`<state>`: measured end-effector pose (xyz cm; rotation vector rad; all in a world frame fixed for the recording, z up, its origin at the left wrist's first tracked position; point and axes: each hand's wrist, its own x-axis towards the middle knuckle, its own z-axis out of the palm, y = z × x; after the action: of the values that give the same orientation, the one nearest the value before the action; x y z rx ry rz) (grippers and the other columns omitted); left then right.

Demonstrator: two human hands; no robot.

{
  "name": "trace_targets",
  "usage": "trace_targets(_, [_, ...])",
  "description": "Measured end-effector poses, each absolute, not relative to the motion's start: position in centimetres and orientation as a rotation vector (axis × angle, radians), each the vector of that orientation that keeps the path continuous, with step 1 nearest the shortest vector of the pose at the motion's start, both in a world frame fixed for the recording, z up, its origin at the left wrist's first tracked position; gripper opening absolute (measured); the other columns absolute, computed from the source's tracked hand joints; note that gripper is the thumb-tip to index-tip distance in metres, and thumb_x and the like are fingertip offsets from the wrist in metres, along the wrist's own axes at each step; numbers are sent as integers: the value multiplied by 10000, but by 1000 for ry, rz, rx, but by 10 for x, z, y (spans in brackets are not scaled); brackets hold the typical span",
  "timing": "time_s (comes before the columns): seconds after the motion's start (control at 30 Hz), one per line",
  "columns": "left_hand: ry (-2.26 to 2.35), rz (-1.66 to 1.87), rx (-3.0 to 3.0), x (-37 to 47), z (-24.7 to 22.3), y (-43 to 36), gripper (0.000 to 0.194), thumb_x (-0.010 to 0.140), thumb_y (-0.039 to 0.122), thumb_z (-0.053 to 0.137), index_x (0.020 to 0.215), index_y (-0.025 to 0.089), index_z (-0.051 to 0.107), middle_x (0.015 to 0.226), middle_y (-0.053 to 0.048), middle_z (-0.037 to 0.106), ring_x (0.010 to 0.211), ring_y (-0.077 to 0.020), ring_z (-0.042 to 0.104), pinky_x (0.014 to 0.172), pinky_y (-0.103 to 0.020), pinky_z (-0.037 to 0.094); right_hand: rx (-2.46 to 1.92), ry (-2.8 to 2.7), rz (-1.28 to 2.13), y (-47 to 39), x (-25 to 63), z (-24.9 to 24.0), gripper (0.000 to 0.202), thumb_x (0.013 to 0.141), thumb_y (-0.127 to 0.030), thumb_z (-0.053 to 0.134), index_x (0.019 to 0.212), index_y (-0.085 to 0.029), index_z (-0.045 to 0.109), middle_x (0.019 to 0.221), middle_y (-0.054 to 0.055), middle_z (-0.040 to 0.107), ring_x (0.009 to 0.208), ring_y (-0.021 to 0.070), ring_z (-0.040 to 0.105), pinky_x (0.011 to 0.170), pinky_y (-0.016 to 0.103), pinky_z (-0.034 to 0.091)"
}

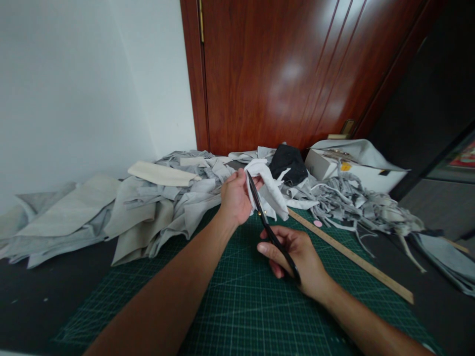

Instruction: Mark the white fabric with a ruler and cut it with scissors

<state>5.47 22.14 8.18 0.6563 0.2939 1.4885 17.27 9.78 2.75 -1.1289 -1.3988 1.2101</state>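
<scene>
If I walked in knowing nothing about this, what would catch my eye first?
Probably the big reddish-brown door filling the upper middle. Then, near the centre, the black scissors in the right hand, their blades against the white cloth that the left hand holds. Below spreads a green gridded mat, with heaped grey and cream fabric towards its far left.

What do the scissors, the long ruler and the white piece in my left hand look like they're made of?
Scissors: probably metal, given the slim, dark blades; the smooth black handles could be plastic or coated metal.
Ruler: likely wood or bamboo, from its tan, fairly matte face.
White piece: apparently matte cloth, since it folds softly.
</scene>
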Motion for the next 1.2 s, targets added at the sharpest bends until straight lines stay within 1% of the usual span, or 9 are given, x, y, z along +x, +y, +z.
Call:
trace_targets(0.23, [312, 1483, 673, 58, 79, 222, 179, 1020, 190, 550, 858, 179, 627, 991, -118, 791, 1065, -236, 772, 1064, -444, 592, -1035, -1372, 1260, 97, 174, 23, 482, 782, -555, 890, 945, -167, 656, 432, -78, 557, 350, 78, 426, 397, 184, 298])
trace_targets(0.4, [325, 1494, 666, 60, 77, 222, 208, 1037, 186, 533, 846, 169, 613, 997, -119, 793, 1041, -219, 780, 1045, -391, 583, -1015, -1360, 1278, 98, 174, 19, 477, 829, -580, 850, 957, -163, 657, 428, -80, 547, 346, 71, 419, 387, 176, 280])
trace_targets(0.57, [326, 1520, 711, 59, 75, 223, 192, 1000, 205, 630, 814, 185, 587, 893, -74, 765, 1024, -223, 773, 1042, -396, 569, -1061, -1376, 1265, 97, 174, 23, 487, 794, -553, 882, 964, -154, 662, 427, -80, 552, 348, 72, 416, 389, 178, 285])
trace_targets(0.73, [295, 1542, 747, 57, 74, 224, 235, 1018, 176, 567, 785, 191, 551, 908, -75, 759, 951, -200, 769, 1018, -391, 572, -1096, -1373, 1266, 97, 172, 27, 502, 771, -549, 895, 966, -150, 663, 429, -79, 557, 350, 75, 424, 390, 180, 291])
trace_targets(0.83, [271, 1548, 760, 57, 73, 224, 237, 985, 150, 578, 759, 196, 524, 912, -69, 753, 921, -196, 762, 991, -393, 580, -1096, -1359, 1271, 97, 171, 27, 519, 755, -550, 904, 974, -146, 663, 427, -79, 561, 350, 75, 427, 389, 177, 295])
trace_targets(0.97, [256, 1524, 732, 54, 76, 225, 179, 870, 145, 640, 739, 198, 530, 817, -34, 700, 881, -203, 745, 946, -389, 592, -1078, -1356, 1267, 97, 172, 26, 521, 749, -542, 911, 982, -144, 669, 431, -78, 565, 349, 75, 435, 388, 174, 304])
trace_targets(1.07, [258, 1468, 722, 46, 81, 226, 146, 772, 156, 627, 683, 199, 520, 694, -11, 612, 824, -208, 722, 893, -378, 601, -1077, -1367, 1267, 99, 175, 25, 502, 755, -534, 910, 967, -148, 670, 426, -77, 563, 348, 74, 435, 383, 171, 294])
trace_targets(1.13, [270, 1437, 733, 39, 86, 227, 172, 758, 193, 616, 633, 203, 497, 631, -3, 552, 764, -203, 699, 838, -370, 604, -1079, -1373, 1274, 100, 176, 24, 494, 761, -535, 905, 964, -151, 669, 424, -80, 560, 347, 74, 431, 382, 171, 291])
trace_targets(1.2, [305, 1408, 750, 32, 91, 228, 229, 792, 256, 627, 610, 204, 498, 595, 1, 524, 698, -192, 669, 779, -361, 598, -1080, -1378, 1285, 101, 177, 24, 493, 765, -537, 901, 968, -152, 668, 423, -85, 554, 345, 72, 423, 382, 172, 290])
